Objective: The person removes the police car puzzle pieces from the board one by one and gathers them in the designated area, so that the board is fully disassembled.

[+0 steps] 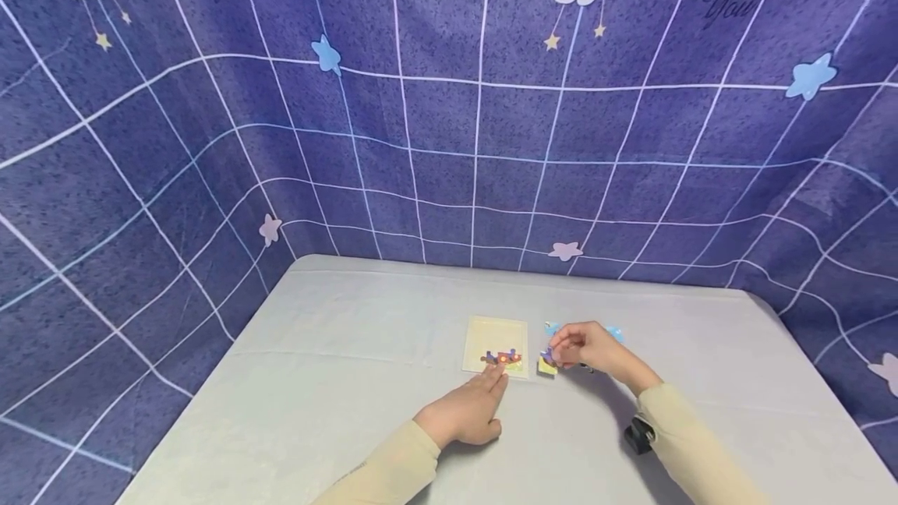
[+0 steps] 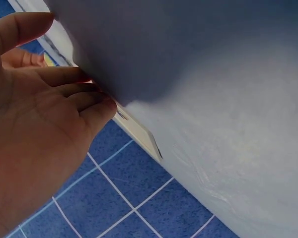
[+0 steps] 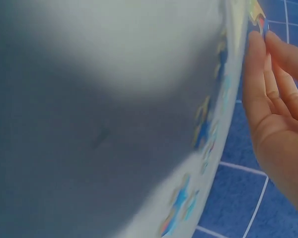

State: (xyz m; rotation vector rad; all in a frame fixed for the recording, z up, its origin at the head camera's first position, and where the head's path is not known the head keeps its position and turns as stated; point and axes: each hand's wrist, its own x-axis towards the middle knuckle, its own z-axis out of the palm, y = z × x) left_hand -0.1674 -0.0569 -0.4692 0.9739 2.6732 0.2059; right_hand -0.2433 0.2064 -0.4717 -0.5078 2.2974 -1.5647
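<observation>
A shallow cream puzzle tray (image 1: 494, 333) lies on the table, with a few joined colourful jigsaw pieces (image 1: 510, 360) along its near side. My left hand (image 1: 468, 411) has its fingers extended, the tips resting at the tray's near edge by those pieces. Just right of the tray, my right hand (image 1: 591, 351) pinches a jigsaw piece (image 1: 546, 366), yellow and purple, between thumb and fingertips. The right wrist view shows this piece (image 3: 258, 12) lifted off the table. Blue loose jigsaw pieces (image 1: 614, 333) lie behind the right hand, partly hidden by it.
Several loose pieces (image 3: 202, 126) are spread over the pale tabletop (image 1: 337, 380) on the right side, blurred in the right wrist view. A purple-blue gridded cloth (image 1: 442, 115) hangs behind and beside the table. A black band (image 1: 639, 435) sits at the right wrist.
</observation>
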